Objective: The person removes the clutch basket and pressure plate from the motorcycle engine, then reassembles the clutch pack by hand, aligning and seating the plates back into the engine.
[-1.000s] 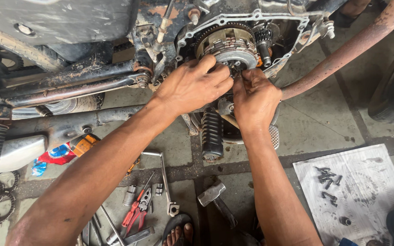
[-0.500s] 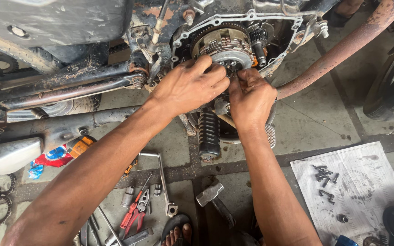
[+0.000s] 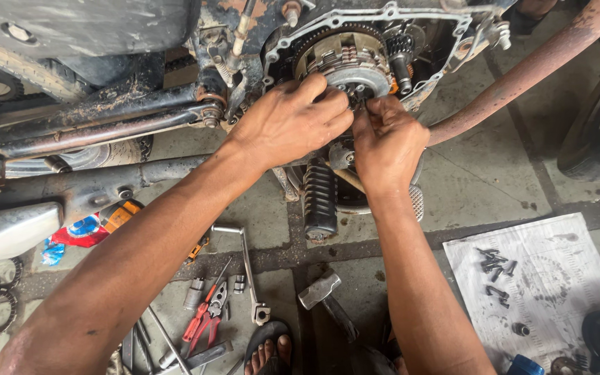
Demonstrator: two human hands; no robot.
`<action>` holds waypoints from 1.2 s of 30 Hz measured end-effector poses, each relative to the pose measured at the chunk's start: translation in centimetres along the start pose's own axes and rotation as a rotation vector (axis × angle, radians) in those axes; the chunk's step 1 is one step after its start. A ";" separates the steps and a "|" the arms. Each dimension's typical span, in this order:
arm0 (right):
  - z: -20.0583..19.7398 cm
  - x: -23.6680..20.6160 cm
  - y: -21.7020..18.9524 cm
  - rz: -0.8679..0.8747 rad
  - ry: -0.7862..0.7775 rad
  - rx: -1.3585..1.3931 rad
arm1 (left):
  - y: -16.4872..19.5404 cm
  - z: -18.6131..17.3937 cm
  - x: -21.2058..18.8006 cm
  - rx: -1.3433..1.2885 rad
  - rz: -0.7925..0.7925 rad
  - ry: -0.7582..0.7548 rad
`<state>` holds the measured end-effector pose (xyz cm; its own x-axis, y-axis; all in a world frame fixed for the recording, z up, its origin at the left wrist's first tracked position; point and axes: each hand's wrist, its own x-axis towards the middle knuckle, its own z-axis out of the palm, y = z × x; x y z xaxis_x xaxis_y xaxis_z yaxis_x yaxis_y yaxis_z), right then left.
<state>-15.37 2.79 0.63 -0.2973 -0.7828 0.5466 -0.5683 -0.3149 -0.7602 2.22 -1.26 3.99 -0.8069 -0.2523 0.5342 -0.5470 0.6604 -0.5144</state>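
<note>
- Red-handled pliers (image 3: 206, 321) and a bent wrench (image 3: 244, 267) lie on the floor by my left arm.
- My left hand (image 3: 289, 121) rests curled on the clutch (image 3: 345, 59), up in the open engine case.
- My right hand (image 3: 387, 142) pinches at the clutch's centre; what it grips is hidden.
- Bolts (image 3: 494, 267) lie on newspaper (image 3: 557, 278).

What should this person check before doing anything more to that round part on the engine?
1. Both hands on the part: ok; left hand and right hand meet at the clutch assembly.
2. Side cover off: ok; gears exposed.
3. Removed bolts kept together: ok; on the newspaper.
4. Tools within reach: ok; red pliers, socket wrench, hammer on the floor.
5. What the fingertips grip: cannot tell.
6. Bare foot clear of tools: not ok; it is beside them.
</note>
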 end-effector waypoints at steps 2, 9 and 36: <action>0.0 0.0 0.0 0.011 0.002 0.015 | 0.0 0.0 0.1 0.010 0.003 0.013; -0.1 0.0 0.0 -0.033 0.011 -0.021 | 0.2 0.4 -0.1 0.017 0.001 -0.038; 0.1 0.2 -0.4 0.030 0.029 0.078 | 0.8 1.5 -0.9 0.008 -0.076 -0.057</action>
<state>-15.11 2.66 1.03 -0.3363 -0.7772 0.5318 -0.4972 -0.3331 -0.8012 2.20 -1.58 2.05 -0.7742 -0.3412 0.5331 -0.6087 0.6321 -0.4795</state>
